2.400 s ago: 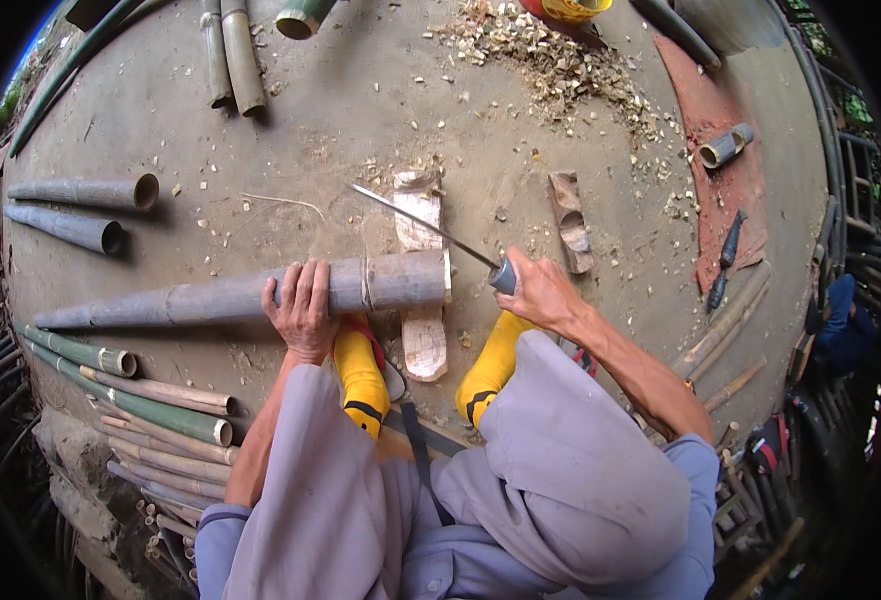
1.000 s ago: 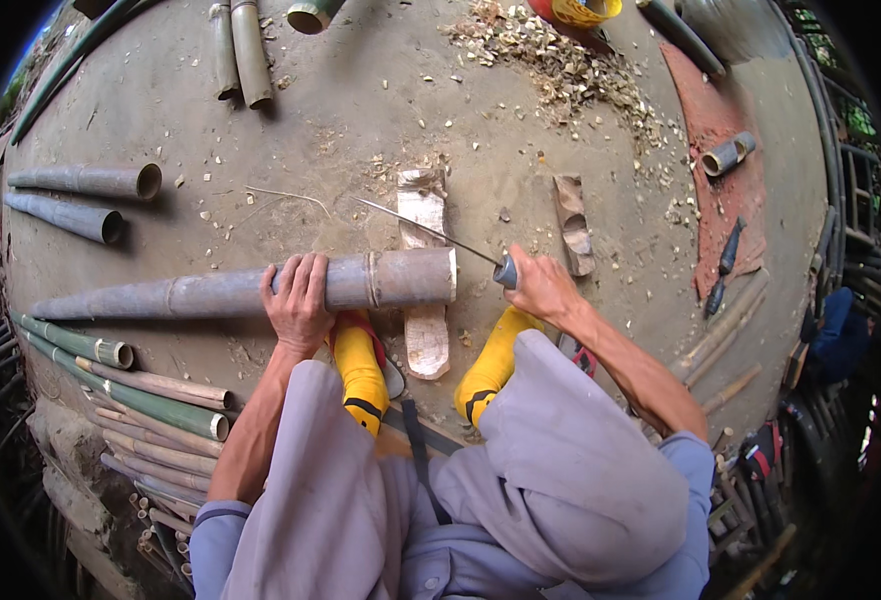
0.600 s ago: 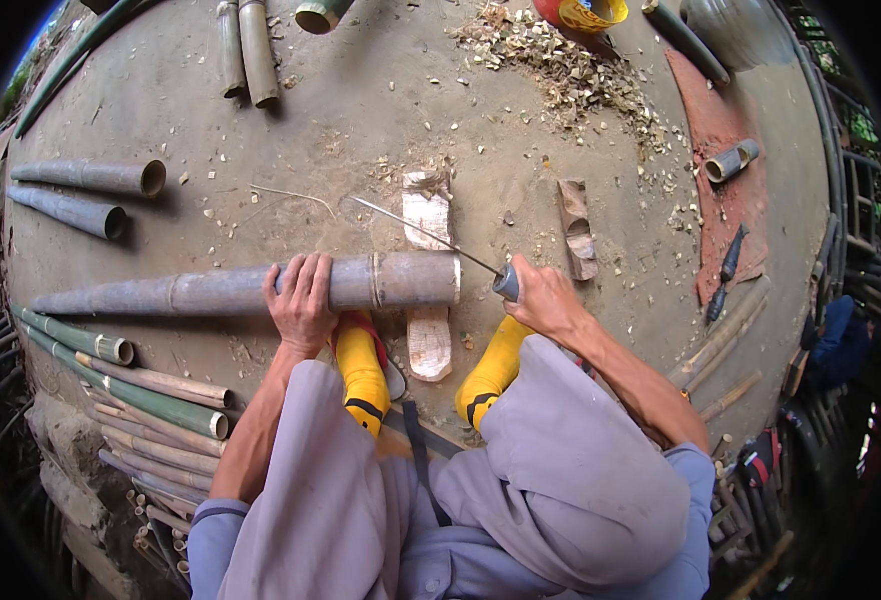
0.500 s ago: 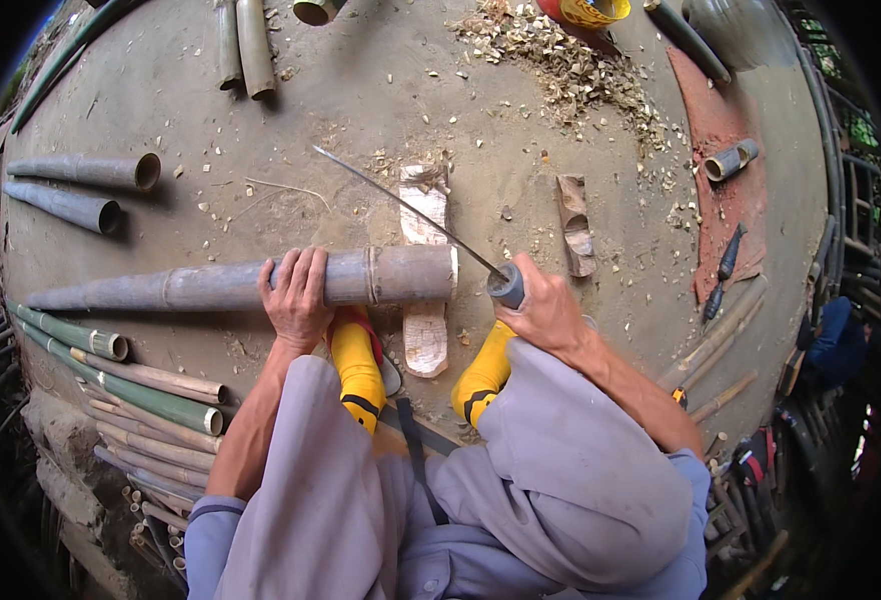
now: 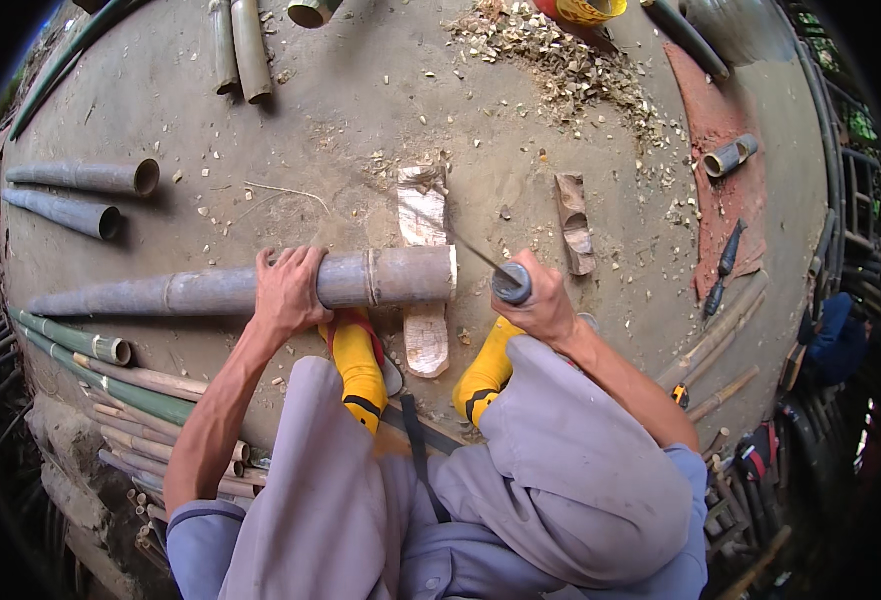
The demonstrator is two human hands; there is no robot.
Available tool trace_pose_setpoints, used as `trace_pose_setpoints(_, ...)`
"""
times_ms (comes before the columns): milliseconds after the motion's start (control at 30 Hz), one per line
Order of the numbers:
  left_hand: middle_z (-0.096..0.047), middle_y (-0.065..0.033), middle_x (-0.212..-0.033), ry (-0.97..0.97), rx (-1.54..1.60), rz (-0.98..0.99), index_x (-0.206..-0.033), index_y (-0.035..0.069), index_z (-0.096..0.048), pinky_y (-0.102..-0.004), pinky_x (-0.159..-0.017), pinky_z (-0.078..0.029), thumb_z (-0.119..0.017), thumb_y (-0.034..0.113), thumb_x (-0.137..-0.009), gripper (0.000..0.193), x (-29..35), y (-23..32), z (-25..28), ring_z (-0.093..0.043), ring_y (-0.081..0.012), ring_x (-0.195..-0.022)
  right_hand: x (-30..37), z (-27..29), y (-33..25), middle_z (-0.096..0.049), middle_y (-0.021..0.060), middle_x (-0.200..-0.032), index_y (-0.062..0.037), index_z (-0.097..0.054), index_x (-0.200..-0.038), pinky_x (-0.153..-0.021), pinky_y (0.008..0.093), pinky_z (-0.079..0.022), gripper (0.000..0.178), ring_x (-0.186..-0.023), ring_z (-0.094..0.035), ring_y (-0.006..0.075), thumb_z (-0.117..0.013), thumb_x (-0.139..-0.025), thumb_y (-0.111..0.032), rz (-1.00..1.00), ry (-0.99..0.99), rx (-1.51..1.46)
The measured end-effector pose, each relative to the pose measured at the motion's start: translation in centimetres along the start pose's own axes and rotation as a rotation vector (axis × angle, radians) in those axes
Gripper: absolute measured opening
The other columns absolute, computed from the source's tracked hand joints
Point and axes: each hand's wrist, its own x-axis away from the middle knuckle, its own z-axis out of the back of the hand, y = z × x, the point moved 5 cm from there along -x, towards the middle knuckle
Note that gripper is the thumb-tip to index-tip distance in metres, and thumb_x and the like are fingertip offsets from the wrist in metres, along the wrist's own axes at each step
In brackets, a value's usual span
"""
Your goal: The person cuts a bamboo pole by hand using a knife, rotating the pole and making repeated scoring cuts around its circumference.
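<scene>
A thick grey-brown bamboo pole (image 5: 185,293) lies crosswise before me, its pale cut end to the right. My left hand (image 5: 290,288) grips it from above, thumb and fingers around its side. Under its right end is a pale, hacked wooden block (image 5: 424,340), partly hidden by the pole. My right hand (image 5: 545,300) is closed round the thick, round grey handle of a long-bladed knife (image 5: 511,284), just right of the pole's cut end. The thin blade slants up to the left over the block, and its far part is smeared by motion.
A notched wood piece (image 5: 574,225) lies right of the block. Wood chips (image 5: 550,60) are heaped at the far side. A red mat (image 5: 705,130) holds a short bamboo tube (image 5: 730,157) and a dark tool (image 5: 725,268). Green bamboo poles (image 5: 110,350) lie left.
The knife's handle has tilted, and its blade is now blurred. My left hand has slid slightly left along the pole, its forearm swinging outward. The pole has hardly moved.
</scene>
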Motion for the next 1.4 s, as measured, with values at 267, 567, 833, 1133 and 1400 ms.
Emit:
trace_pose_setpoints(267, -0.061, -0.007, -0.121, 0.507, -0.106, -0.02, -0.123, 0.011, -0.055, -0.0486, -0.107, -0.032, -0.086, 0.025, -0.045, 0.086, 1.8, 0.4, -2.0, -0.055, -0.0252, -0.119, 0.6, 0.8, -1.4, -0.064, 0.0224, -0.069, -0.0011, -0.051, -0.097, -0.06, 0.0433, -0.056, 0.032, -0.069, -0.069, 0.0376, -0.072, -0.074, -0.011, 0.011, 0.012, -0.045)
trace_pose_setpoints(567, -0.061, -0.0074, -0.121, 0.518, -0.095, -0.03, -0.125, 0.011, -0.056, -0.0486, -0.108, -0.031, -0.087, 0.026, -0.048, 0.084, 2.5, 0.3, -2.2, -0.055, -0.0253, -0.119, 0.8, -0.4, -0.1, -0.064, 0.0196, -0.069, -0.0029, -0.054, -0.097, -0.059, 0.0427, -0.054, 0.032, -0.069, -0.068, 0.0386, -0.075, -0.073, -0.009, -0.098, -0.113, 0.113)
trace_pose_setpoints(833, -0.061, -0.0065, -0.12, 0.538, -0.092, -0.032, -0.124, 0.011, -0.056, -0.0486, -0.108, -0.031, -0.088, 0.026, -0.047, 0.084, 1.9, 0.5, -2.1, -0.055, -0.0244, -0.12, 0.4, -1.2, 2.8, -0.064, 0.0229, -0.072, -0.0022, -0.05, -0.096, -0.06, 0.0443, -0.054, 0.034, -0.073, -0.068, 0.0401, -0.074, -0.072, -0.01, -0.161, -0.177, 0.254)
trace_pose_setpoints(1133, -0.061, -0.0057, -0.119, 0.614, -0.136, -0.028, -0.124, 0.011, -0.055, -0.047, -0.108, -0.03, -0.085, 0.017, -0.05, 0.08, 2.1, 0.9, -2.4, -0.055, -0.0239, -0.119, -0.2, -1.2, 2.6, -0.066, 0.0239, -0.075, -0.001, -0.052, -0.098, -0.064, 0.0472, -0.056, 0.032, -0.075, -0.069, 0.0411, -0.072, -0.073, -0.006, -0.146, -0.171, 0.244)
trace_pose_setpoints(1400, -0.062, -0.0086, -0.11, -0.087, 0.108, -0.033, -0.116, 0.009, -0.056, -0.0465, -0.099, -0.037, -0.083, 0.024, -0.046, 0.077, -1.4, -0.3, 0.4, -0.057, -0.0278, -0.111, -0.6, 1.4, -2.7, -0.066, 0.0174, -0.072, 0.0008, -0.056, -0.094, -0.058, 0.0373, -0.053, 0.031, -0.068, -0.07, 0.0296, -0.075, -0.071, -0.008, 0.045, 0.13, -0.139)
